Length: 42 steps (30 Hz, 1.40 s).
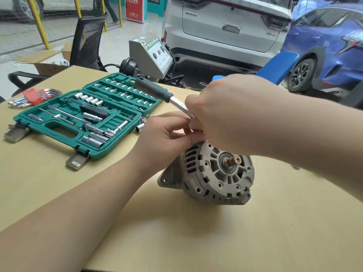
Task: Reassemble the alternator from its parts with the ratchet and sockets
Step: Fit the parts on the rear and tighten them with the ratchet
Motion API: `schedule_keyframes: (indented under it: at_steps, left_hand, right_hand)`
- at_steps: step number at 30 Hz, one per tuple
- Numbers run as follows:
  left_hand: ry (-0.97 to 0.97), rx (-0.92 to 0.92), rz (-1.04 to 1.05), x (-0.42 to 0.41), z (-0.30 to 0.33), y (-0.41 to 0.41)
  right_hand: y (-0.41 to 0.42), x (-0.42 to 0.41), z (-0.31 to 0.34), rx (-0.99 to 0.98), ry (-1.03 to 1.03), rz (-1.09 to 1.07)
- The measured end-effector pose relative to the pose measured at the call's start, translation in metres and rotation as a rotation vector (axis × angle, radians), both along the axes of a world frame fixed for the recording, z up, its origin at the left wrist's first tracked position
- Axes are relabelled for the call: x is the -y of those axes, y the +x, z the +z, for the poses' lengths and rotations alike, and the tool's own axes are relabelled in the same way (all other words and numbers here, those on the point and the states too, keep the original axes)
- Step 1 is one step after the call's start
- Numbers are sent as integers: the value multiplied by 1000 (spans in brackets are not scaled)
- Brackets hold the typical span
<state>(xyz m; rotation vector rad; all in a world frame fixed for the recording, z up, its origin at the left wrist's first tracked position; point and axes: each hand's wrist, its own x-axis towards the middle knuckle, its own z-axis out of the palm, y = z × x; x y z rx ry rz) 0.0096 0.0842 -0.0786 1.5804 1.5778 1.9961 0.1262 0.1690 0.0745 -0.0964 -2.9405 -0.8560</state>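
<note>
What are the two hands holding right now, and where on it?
The right hand grips the ratchet at its metal head end, the green handle sticking free. The left hand rests curled on top of the alternator; its exact grip is hidden.

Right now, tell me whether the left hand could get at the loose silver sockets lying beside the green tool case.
Probably yes. The loose silver sockets lie on the tan table just left of the left hand, with nothing between them. But that hand is curled at the top of the grey alternator and would have to let go first.
</note>
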Motion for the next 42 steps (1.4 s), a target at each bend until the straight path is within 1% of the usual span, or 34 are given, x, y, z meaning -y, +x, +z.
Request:
schedule_keyframes:
  at_steps: [2, 5, 9, 10, 11, 12, 14, 16, 19, 21, 24, 26, 28, 29, 31, 32, 35, 38, 39, 40, 42]
  left_hand:
    - [3, 14, -28, 1, -2, -4]
    - [3, 0, -36, 4, 0, 0]
    - [11, -206, 81, 2, 2, -7]
    - [26, -209, 82, 3, -2, -7]
    - [30, -160, 55, 3, -2, -5]
    - [30, -153, 81, 3, -4, -6]
    - [18, -126, 51, 4, -2, -2]
    - [33, -198, 81, 2, -3, -7]
    - [7, -128, 59, -1, 0, -9]
    - [-5, -125, 59, -1, 1, -6]
    - [-30, -49, 4, 2, 5, -5]
    - [-42, -9, 16, 4, 5, -4]
    - [-38, -52, 21, 4, 4, -3]
    - [-37, -69, 35, 5, 4, -2]
    - [-30, -35, 13, 3, 2, -2]
    - [-19, -25, 5, 3, 2, -4]
    - [-12, -8, 7, 4, 6, -2]
    - [-46, -1, 20, 5, 8, -1]
    - [-58, 36, 14, 5, 8, -1]
    - [-66, 67, 6, 3, 6, -2]
    - [-44, 81, 6, 2, 7, -2]
  right_hand:
    - [1, 3, 4, 6, -52, 18]
    - [9, 12, 8, 27, 56, 35]
    - [12, 19, 12, 54, 26, 11]
    - [12, 20, 13, 50, 23, 15]
    - [12, 21, 12, 56, 32, 21]
    - [13, 23, 11, 63, 42, 24]
    - [12, 23, 7, 43, 41, 4]
    - [8, 21, 5, 32, 9, -46]
    - [4, 12, 9, 66, -128, -106]
    - [5, 6, 12, 95, -145, -61]
    - [8, 8, 13, 166, -97, 70]
    - [9, 12, 10, 195, -21, 132]
    - [7, 12, 7, 144, 49, 110]
    - [5, 12, 5, 96, 67, 62]
    - [1, 12, 5, 34, 74, -38]
    - [-1, 10, 4, 31, 70, -49]
    - [-2, 5, 4, 66, 30, 19]
    - [0, 4, 7, 174, 66, 154]
    - [0, 4, 7, 209, 85, 174]
    - [0, 4, 6, 217, 98, 180]
    - [0, 4, 3, 140, 103, 138]
